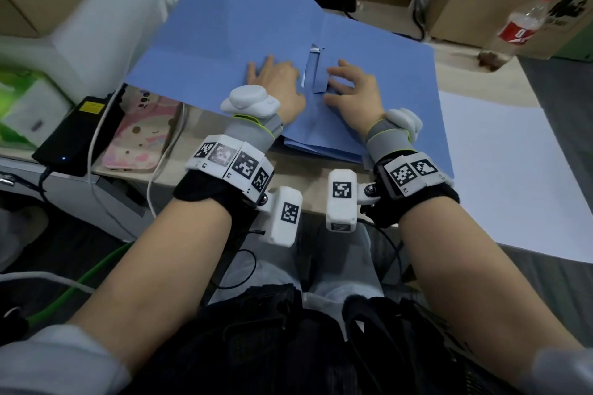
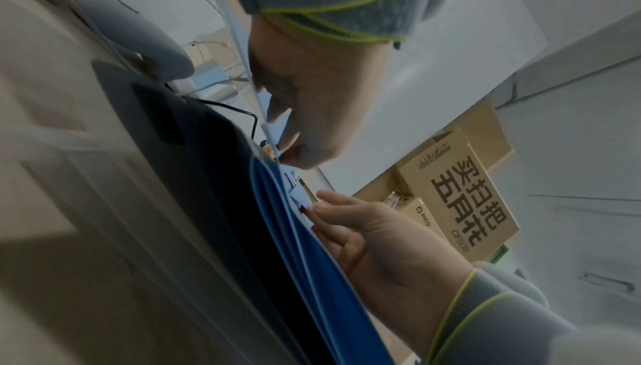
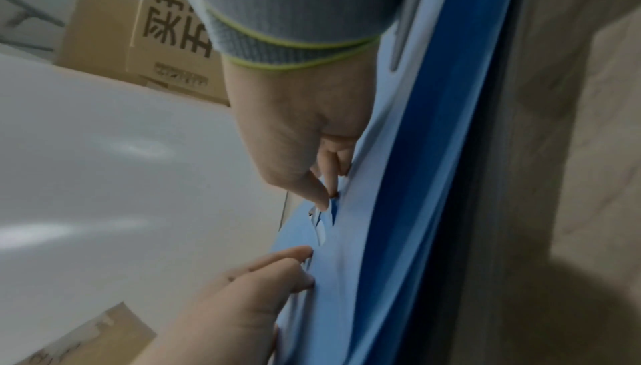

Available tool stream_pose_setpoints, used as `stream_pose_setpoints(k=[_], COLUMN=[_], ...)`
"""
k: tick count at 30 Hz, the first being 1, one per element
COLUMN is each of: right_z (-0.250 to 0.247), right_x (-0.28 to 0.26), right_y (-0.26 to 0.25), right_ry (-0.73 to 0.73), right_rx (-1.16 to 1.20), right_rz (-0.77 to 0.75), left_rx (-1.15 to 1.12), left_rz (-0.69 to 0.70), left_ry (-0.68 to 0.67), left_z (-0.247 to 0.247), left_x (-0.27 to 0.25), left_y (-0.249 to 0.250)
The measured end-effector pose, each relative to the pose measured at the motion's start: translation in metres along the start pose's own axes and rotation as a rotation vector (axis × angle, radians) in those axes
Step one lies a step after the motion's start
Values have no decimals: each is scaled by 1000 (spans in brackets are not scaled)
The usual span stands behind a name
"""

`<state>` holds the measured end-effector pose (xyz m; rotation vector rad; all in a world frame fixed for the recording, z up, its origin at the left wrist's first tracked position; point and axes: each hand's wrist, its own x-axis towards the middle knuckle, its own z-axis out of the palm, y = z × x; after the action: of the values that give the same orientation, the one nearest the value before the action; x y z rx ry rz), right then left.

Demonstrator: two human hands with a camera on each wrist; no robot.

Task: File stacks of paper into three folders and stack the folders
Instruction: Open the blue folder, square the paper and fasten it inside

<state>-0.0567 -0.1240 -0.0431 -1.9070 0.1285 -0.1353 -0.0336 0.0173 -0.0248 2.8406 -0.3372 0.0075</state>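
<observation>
While the left hand (image 1: 276,77) lies flat on the open blue folder (image 1: 224,26), the right hand (image 1: 353,86) has its grip pinching the clip flap (image 1: 316,72). A bottle (image 1: 521,27) stands on the tabletop (image 1: 455,64) at two o'clock.

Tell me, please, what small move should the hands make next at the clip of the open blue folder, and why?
Probably the right hand should lift the clip flap fully. The blue folder lies open, the left hand presses it flat, and the white paper lies beside it, not yet filed.
</observation>
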Motion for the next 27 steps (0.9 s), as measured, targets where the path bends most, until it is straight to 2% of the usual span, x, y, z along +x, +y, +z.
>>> stream_pose_setpoints(k=[6, 9, 12, 16, 22, 27], right_z=[-5, 1, 9, 12, 11, 7], right_x=[25, 32, 42, 51, 57, 57], right_y=[4, 1, 1, 1, 4, 0], right_ry=[108, 94, 53, -85, -225, -258], right_rx=[190, 247, 43, -247, -629, -718], right_rz=[180, 182, 96, -11, -35, -38], left_rx=[-63, -113, -153, -191, -176, -152], left_rz=[4, 17, 9, -9, -16, 8], left_ry=[49, 55, 45, 33, 52, 54], left_z=[11, 13, 14, 14, 20, 16], left_x=[10, 10, 10, 9, 8, 8], left_y=[3, 2, -1, -3, -3, 2])
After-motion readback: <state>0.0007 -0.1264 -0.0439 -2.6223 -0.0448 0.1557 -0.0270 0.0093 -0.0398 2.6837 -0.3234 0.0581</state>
